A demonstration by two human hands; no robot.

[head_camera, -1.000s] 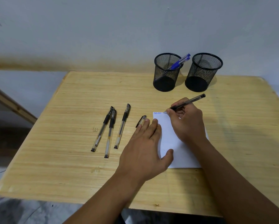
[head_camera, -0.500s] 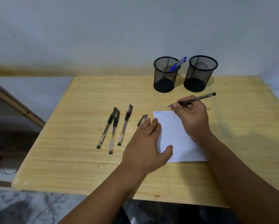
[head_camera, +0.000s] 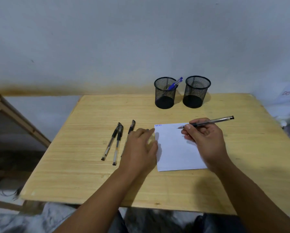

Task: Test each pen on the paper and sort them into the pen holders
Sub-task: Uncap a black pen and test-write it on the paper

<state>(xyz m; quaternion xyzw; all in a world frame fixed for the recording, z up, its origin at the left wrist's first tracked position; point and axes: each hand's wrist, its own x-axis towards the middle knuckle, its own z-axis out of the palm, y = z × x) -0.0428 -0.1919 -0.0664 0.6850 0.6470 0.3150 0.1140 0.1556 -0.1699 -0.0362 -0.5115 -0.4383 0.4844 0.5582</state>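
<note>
- The right hand (head_camera: 206,140) pinches an uncapped clear pen (head_camera: 208,122) between thumb and curled fingers (head_camera: 188,127), near its writing end.
- The pen's tip sits over the far part of the paper (head_camera: 176,148), whether touching or just above I cannot tell; its long axis runs nearly level, nib to the left, butt end out to the right and slightly away.
- The left hand (head_camera: 140,148) lies beside the sheet's left edge with fingers relaxed and fairly straight; it is blurred, so whether it presses the paper I cannot tell.
- I judge this pen to be at the testing step; a small blue scribble shows at the sheet's far left corner.
- Next comes a stroke on the paper, then dropping the pen into one of the two mesh holders at the far side of the table (head_camera: 73,174): the left holder (head_camera: 165,93) has blue pens (head_camera: 174,84), the right holder (head_camera: 196,91) looks empty.
- Three capped pens (head_camera: 117,142) wait left of the hand.
</note>
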